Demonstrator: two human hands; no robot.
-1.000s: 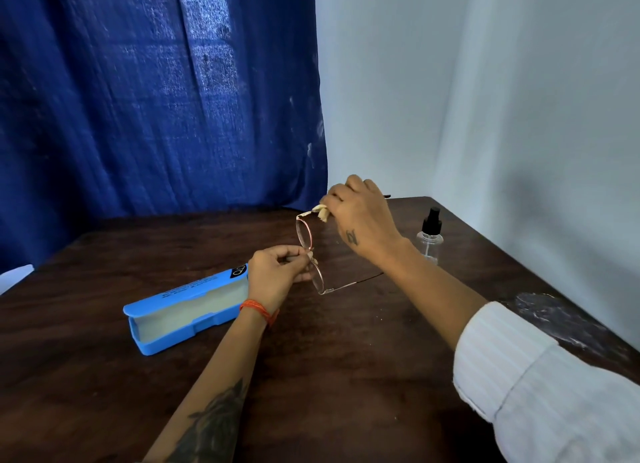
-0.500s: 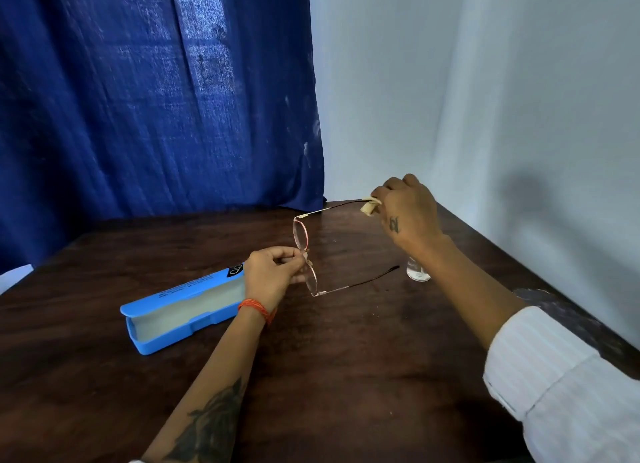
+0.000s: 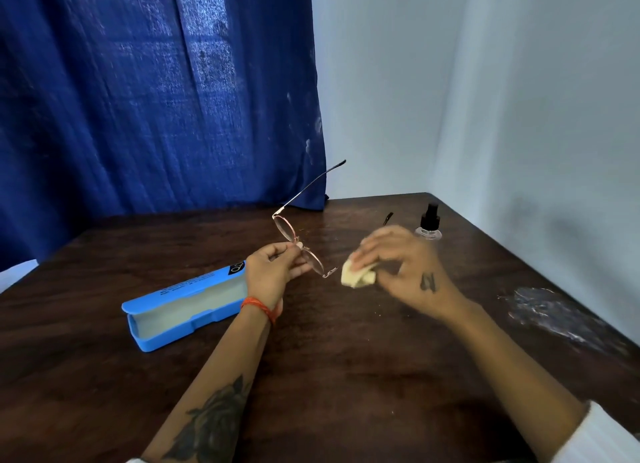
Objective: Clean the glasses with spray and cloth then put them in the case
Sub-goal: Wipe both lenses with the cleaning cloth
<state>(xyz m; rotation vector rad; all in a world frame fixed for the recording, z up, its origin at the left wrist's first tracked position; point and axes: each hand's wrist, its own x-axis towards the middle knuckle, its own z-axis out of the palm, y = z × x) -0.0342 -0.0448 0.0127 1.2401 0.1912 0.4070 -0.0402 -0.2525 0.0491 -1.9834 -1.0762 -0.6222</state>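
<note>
My left hand [image 3: 275, 272] pinches the thin-rimmed glasses [image 3: 298, 241] at the bridge and holds them above the table, with one temple arm pointing up and back toward the curtain. Just right of the near lens is my right hand [image 3: 403, 267], blurred, holding a folded pale yellow cloth [image 3: 356, 275]. The cloth is close to the near hinge; whether it touches the frame I cannot tell. The open blue case [image 3: 180, 303] lies on the table left of my left wrist, its pale lining showing. A small clear spray bottle [image 3: 429, 223] with a black top stands behind my right hand.
The dark wooden table [image 3: 346, 358] has a whitish smear [image 3: 554, 313] near its right edge. A blue curtain [image 3: 156, 99] hangs behind the table, and a white wall closes the right side.
My right hand has left the far temple arm and come down and forward with the cloth, to the near lens side. The glasses have tilted so the far arm points up. The bottle is uncovered again.
</note>
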